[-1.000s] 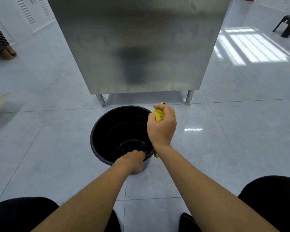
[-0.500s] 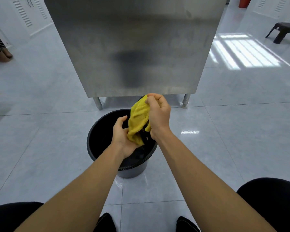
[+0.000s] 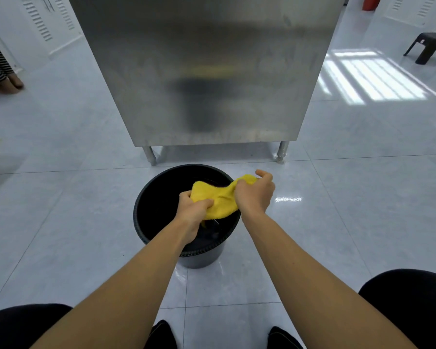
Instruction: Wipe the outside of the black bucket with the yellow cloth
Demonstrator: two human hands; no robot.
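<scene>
The black bucket [image 3: 159,197] stands upright on the tiled floor between my knees, its mouth open towards me. Over that mouth the yellow cloth [image 3: 218,197] is stretched between both hands. My left hand [image 3: 193,209] grips the cloth's near left end above the bucket's inside. My right hand [image 3: 256,193] grips the far right end above the bucket's right rim. The bucket's near wall shows below my left wrist; my arms hide part of the rim.
A tall stainless steel cabinet [image 3: 206,71] on short legs stands right behind the bucket. A black stool [image 3: 429,47] sits far right. Another person's striped sleeve and foot [image 3: 0,69] are at the far left. Glossy floor tiles [image 3: 337,222] surround the bucket.
My left hand left the bucket's near rim and took hold of the cloth. The bunched cloth came up from the bucket's right side and is now pulled out sideways between both hands.
</scene>
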